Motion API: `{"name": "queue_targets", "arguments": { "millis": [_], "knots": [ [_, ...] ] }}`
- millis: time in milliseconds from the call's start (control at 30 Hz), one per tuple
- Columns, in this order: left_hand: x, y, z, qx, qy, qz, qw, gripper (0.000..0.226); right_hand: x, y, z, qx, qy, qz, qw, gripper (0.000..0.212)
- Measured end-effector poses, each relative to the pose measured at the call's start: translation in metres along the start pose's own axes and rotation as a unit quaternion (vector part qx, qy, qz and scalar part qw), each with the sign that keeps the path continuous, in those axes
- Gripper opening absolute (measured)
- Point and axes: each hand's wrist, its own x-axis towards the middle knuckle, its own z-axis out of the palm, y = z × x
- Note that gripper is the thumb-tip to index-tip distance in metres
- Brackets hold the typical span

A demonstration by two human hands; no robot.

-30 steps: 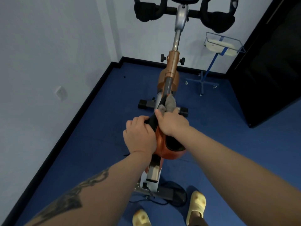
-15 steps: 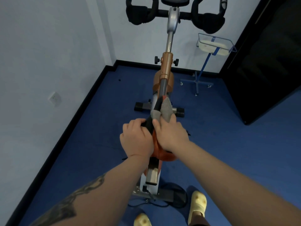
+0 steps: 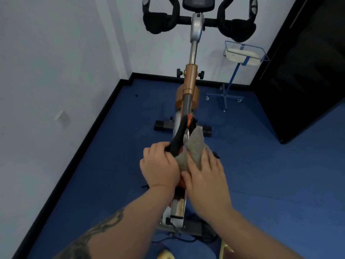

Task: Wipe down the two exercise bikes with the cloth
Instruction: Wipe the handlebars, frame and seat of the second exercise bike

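An orange and silver exercise bike stands in front of me, with its black handlebars at the top of the view. Its black and orange saddle points away from me. My left hand grips the saddle's left side, fingers curled over its edge. My right hand lies flat on a grey cloth and presses it onto the saddle's right side. The rear of the saddle is hidden under both hands. Only one bike is in view.
A white wall with a socket runs close on the left. A blue wheeled stand with a wire basket is at the back right. A dark door or cabinet fills the right. The floor is blue.
My right hand has slid back toward me along the saddle, uncovering more of the grey cloth in front of its fingers. The left hand keeps its grip. My head has tilted up slightly.
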Motion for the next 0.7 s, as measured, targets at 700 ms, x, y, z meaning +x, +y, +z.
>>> {"name": "queue_targets", "arguments": {
  "millis": [700],
  "knots": [
    [-0.001, 0.001, -0.001, -0.022, 0.006, 0.024, 0.999, 0.037, -0.013, 0.012, 0.031, 0.41, 0.148, 0.098, 0.895, 0.057]
  ]
}}
